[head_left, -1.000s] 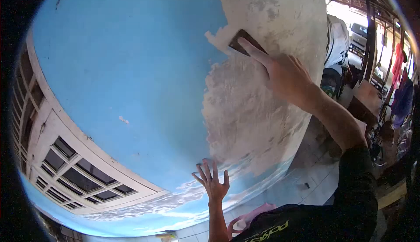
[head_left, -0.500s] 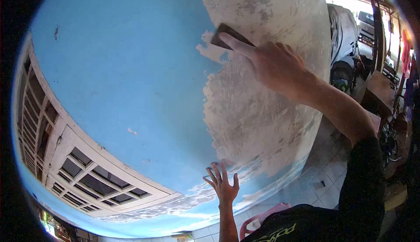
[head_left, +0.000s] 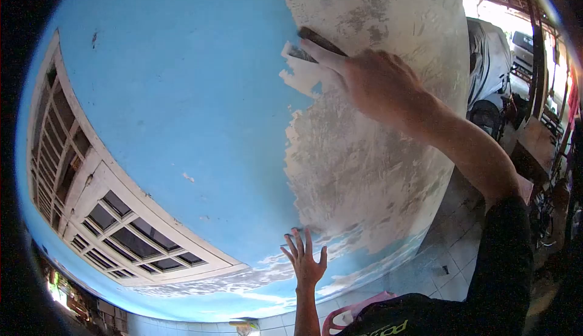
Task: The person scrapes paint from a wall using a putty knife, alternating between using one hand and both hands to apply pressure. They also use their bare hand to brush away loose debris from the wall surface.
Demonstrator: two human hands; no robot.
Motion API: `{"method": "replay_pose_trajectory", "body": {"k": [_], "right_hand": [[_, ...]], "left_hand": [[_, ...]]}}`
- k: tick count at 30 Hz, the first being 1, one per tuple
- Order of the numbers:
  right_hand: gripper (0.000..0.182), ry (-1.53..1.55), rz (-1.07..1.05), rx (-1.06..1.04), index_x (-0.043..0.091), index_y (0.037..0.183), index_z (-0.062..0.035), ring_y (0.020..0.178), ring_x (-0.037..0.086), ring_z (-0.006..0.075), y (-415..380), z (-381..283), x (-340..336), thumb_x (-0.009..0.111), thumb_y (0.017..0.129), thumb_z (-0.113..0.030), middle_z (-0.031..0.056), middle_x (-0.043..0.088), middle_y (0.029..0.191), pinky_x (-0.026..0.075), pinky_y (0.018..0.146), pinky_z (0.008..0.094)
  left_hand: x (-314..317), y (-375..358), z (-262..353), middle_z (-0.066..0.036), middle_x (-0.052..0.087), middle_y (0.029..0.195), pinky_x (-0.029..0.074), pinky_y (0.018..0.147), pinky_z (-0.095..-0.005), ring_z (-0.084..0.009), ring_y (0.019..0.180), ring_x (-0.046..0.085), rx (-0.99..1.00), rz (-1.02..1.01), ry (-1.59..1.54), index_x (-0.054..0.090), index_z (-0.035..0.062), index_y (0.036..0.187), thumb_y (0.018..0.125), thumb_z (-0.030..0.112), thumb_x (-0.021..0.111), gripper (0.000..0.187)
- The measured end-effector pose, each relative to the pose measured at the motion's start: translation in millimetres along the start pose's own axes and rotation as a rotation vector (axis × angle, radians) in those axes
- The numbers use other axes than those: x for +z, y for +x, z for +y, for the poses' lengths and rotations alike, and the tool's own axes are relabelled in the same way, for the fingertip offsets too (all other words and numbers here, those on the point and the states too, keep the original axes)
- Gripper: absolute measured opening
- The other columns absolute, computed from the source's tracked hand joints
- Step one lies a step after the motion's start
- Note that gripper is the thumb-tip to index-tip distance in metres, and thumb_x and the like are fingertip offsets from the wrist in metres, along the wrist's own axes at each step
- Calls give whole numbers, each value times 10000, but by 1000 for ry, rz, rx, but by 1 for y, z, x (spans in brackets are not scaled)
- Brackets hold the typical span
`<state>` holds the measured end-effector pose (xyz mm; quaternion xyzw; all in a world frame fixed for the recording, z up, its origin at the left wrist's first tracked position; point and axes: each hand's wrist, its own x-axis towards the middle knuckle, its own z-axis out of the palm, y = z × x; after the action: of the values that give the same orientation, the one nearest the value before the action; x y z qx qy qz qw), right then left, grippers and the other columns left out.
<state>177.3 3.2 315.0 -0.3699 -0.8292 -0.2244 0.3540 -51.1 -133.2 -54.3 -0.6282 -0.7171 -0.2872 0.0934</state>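
My right hand grips a flat, dark-bladed scraper, index finger stretched along it. Its blade is at the wall, over the ragged border between blue paint and a pale, grey-blotched bare patch. Just below the blade, a whitish spot juts into the blue. Lower down, my left hand is spread open with its fingertips at the wall, near painted white clouds. That hand holds nothing.
At left, a white-framed window and door are set in the wall. Pale floor tiles and a pink plastic chair lie below. To the right stand a covered vehicle and cluttered household items.
The scraper has tilted, so its blade shows as a darker strip with a grey face below. My left hand stays spread at the wall. The whole view has shifted slightly.
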Motion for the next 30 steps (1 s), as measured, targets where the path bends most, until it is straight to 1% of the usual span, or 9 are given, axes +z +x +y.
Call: {"method": "replay_pose_trajectory", "body": {"k": [5, 8, 10, 14, 17, 20, 22, 26, 30], "right_hand": [[535, -32, -11, -25, 379, 1416, -150, 684, 697, 330, -11, 4, -16, 496, 897, -95, 188, 680, 764, 584, 627, 466], [466, 35, -79, 15, 387, 1432, -174, 698, 674, 384, -5, 7, -22, 460, 973, -216, 231, 665, 777, 561, 727, 489], [556, 87, 34, -47, 363, 1424, -124, 713, 700, 337, 7, 0, -31, 513, 889, -94, 213, 680, 789, 583, 663, 465], [531, 67, 72, -39, 378, 1410, -126, 719, 696, 353, 11, 3, -23, 501, 895, -88, 216, 677, 782, 577, 667, 476], [528, -43, -51, -34, 380, 1410, -134, 704, 694, 358, 8, 12, -30, 495, 896, -90, 212, 678, 777, 573, 657, 478], [468, 1, -15, -38, 391, 1431, -171, 707, 680, 361, 17, 7, -35, 464, 970, -209, 230, 662, 779, 562, 720, 485], [483, 41, 13, -84, 413, 1361, -123, 705, 688, 365, 20, 7, -38, 506, 888, -98, 214, 674, 778, 568, 659, 477], [440, -74, 93, -112, 437, 1317, -115, 702, 687, 369, 6, 22, -24, 511, 884, -101, 201, 673, 756, 566, 646, 478], [482, -52, -23, -69, 423, 1346, -112, 716, 688, 375, 38, 5, -26, 518, 874, -84, 189, 682, 779, 574, 664, 469]], "left_hand": [[-8, -2, 4, -178, 37, 1585, 31, 1085, -689, -429, 1446, 7, -27, 14, -29, 207, 148, 1519, 890, 423, 609, 796], [-12, -4, 3, -189, 65, 1580, 71, 1093, -677, -422, 1447, 49, -51, 43, -111, 223, 172, 1516, 889, 373, 612, 765], [-13, -2, 15, -203, 75, 1575, 84, 1092, -676, -419, 1447, 55, -56, 59, -155, 219, 165, 1517, 890, 367, 613, 767], [-18, -1, 22, -232, 94, 1563, 115, 1093, -665, -426, 1444, 72, -51, 84, -212, 217, 159, 1516, 890, 346, 620, 768], [-14, 1, 16, -218, 107, 1566, 125, 1093, -661, -438, 1440, 70, -55, 116, -199, 219, 161, 1516, 887, 343, 628, 772], [-16, 1, 23, -200, 88, 1575, 139, 1091, -664, -446, 1438, 68, -68, 94, -193, 229, 165, 1514, 890, 346, 623, 760], [-13, 1, 29, -200, 84, 1576, 145, 1089, -664, -448, 1437, 68, -78, 91, -219, 238, 165, 1511, 890, 347, 623, 754], [-15, 0, 18, -208, 86, 1573, 156, 1086, -663, -452, 1435, 70, -84, 86, -207, 254, 167, 1507, 887, 339, 628, 744], [-17, -1, 26, -209, 92, 1572, 151, 1083, -669, -449, 1436, 69, -60, 107, -201, 253, 162, 1508, 884, 332, 629, 748]]}}
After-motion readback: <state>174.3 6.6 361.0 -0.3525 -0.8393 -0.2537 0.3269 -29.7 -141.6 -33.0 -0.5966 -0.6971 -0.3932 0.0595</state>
